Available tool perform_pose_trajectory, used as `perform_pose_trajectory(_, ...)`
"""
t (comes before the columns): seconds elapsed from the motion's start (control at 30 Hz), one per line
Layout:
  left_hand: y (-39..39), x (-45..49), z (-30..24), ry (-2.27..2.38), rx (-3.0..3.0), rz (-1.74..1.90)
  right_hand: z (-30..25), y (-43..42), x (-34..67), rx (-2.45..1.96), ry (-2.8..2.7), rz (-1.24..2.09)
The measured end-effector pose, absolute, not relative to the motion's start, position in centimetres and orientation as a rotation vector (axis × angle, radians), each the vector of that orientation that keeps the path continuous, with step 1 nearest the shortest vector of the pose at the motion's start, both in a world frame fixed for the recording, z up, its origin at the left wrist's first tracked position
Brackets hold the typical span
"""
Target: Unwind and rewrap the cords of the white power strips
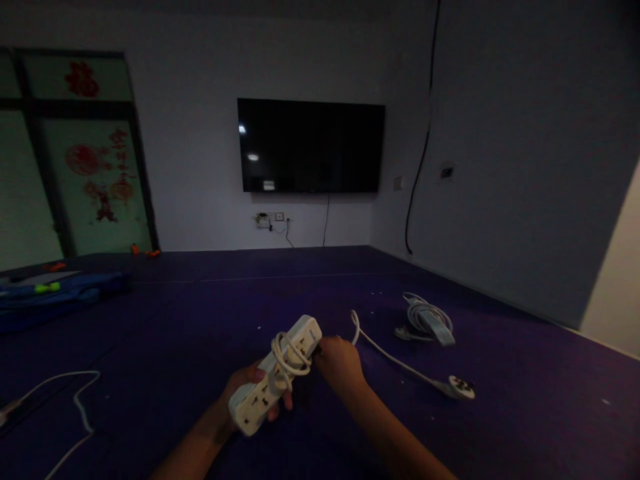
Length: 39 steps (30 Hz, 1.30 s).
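Note:
A white power strip (257, 402) lies tilted in my left hand (245, 381), whose thumb is on top and fingers underneath. Several loops of its white cord (291, 353) are wound around its middle. Beside the strip's far end, my right hand (341, 363) is closed around the cord, with its fingertips partly hidden. From behind that hand the loose cord curves up, then runs right across the purple floor to a plug (461, 387) with its prongs showing.
A second power strip (436, 327), wrapped in coiled cord, lies at the right. Another white cable (80, 400) is at the lower left. A blue item (75, 290) lies on the floor (210, 313) farther left. A television (313, 147) hangs on the far wall.

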<state>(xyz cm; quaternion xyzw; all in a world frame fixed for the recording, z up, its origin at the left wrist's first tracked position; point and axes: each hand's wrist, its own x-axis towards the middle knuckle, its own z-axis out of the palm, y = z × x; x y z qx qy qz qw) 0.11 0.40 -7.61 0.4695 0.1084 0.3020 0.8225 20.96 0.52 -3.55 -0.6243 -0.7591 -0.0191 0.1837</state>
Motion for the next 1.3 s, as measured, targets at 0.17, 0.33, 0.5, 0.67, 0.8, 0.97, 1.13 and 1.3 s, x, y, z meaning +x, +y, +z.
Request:
perform_pose_trajectory(0.17,-0.5,-0.2,-6.3,0.212,0.996,0.442,-3.4,1.2,22.2,-1.667,-2.036,0.017)
perform_pose_trajectory(0.33,0.1,-0.2,-6.9,0.218,0.950,0.433,-3.4,1.8,23.6,-1.583,-1.759,-0.107)
perform_pose_trajectory(0.5,1.0,-0.9,-7.4,0.166,0.805,0.846,-3.4,1.9,23.7,-1.585,-1.605,-0.120)
perform_pose_trajectory(0.67,-0.6,-0.7,-5.4,0.114,0.607,1.203,-4.4,2.1,23.1,-1.731,-1.853,-0.039)
perform_pose_trajectory(0.8,-1.2,-0.4,-4.8,0.097,0.613,1.191,-5.8,2.6,22.8,-1.752,-1.923,0.080)
perform_pose_trajectory(0.97,-0.9,-0.2,-5.7,0.083,0.712,1.053,-5.8,2.7,22.5,-1.550,-1.880,0.026)
perform_pose_trajectory(1.13,0.4,-0.7,-7.1,0.047,0.860,0.781,-5.3,1.7,21.5,-1.374,-1.753,-0.329)
perform_pose_trajectory(1.3,0.5,-0.7,-6.6,0.122,0.944,0.431,-5.8,1.5,21.6,-1.409,-1.846,-0.453)
